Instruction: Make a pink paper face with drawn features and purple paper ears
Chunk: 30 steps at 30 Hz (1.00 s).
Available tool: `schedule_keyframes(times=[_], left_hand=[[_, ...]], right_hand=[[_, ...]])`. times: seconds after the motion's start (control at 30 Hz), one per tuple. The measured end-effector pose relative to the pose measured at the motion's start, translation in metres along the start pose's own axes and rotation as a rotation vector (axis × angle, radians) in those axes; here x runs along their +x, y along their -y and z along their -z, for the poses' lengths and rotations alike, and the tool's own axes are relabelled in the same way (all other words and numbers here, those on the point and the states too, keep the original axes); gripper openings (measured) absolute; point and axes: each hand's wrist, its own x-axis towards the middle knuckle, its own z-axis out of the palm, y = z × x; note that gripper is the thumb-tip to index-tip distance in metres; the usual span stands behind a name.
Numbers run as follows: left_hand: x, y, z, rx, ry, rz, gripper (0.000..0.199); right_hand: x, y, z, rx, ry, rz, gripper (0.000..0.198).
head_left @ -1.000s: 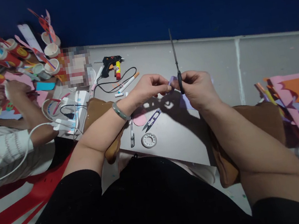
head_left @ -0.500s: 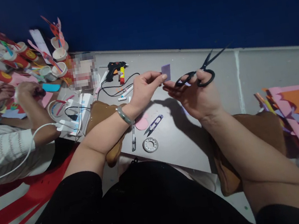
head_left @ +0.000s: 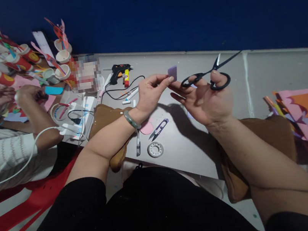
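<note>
The left hand pinches a small piece of purple paper between thumb and fingertips, closed on its lower edge, so most of the piece stands up free above the table. The right hand is turned palm up and loosely curled, with thumb and finger through the rings of the black scissors. Their blades are parted and point away from the paper, probably so these fingertips can come near it without the scissors being put down; whether they touch it, I cannot tell.

Below the hands lie purple snips, a white ring, a pen and a pink paper circle, all within easy reach. Farther back, a glue gun rests beside a glue stick, perhaps set there to leave the near space for handwork.
</note>
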Motion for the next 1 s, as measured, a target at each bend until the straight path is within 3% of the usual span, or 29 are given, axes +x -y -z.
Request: schedule_keyframes(times=[0.13, 0.37, 0.47, 0.57, 0.8, 1.0], left_hand=[[0.007, 0.014, 0.005, -0.104, 0.055, -0.098, 0.037], [0.007, 0.021, 0.003, -0.041, 0.000, -0.139, 0.021], [0.005, 0.014, 0.002, -0.061, -0.004, -0.121, 0.023], [0.002, -0.001, 0.002, -0.105, 0.014, -0.052, 0.031], [-0.006, -0.032, -0.001, -0.035, 0.193, 0.269, 0.028], [-0.013, -0.044, -0.003, 0.059, 0.364, 0.380, 0.023]], right_hand=[[-0.005, 0.006, -0.007, 0.150, 0.034, -0.037, 0.054], [-0.007, 0.015, -0.009, -0.144, 0.058, -0.058, 0.078], [-0.007, 0.014, -0.005, -0.285, 0.082, -0.041, 0.090], [-0.004, 0.011, -0.001, -0.268, 0.004, -0.061, 0.083], [0.014, -0.014, 0.017, -0.307, -0.244, 0.062, 0.036], [0.016, -0.021, 0.021, -0.319, -0.232, 0.086, 0.048]])
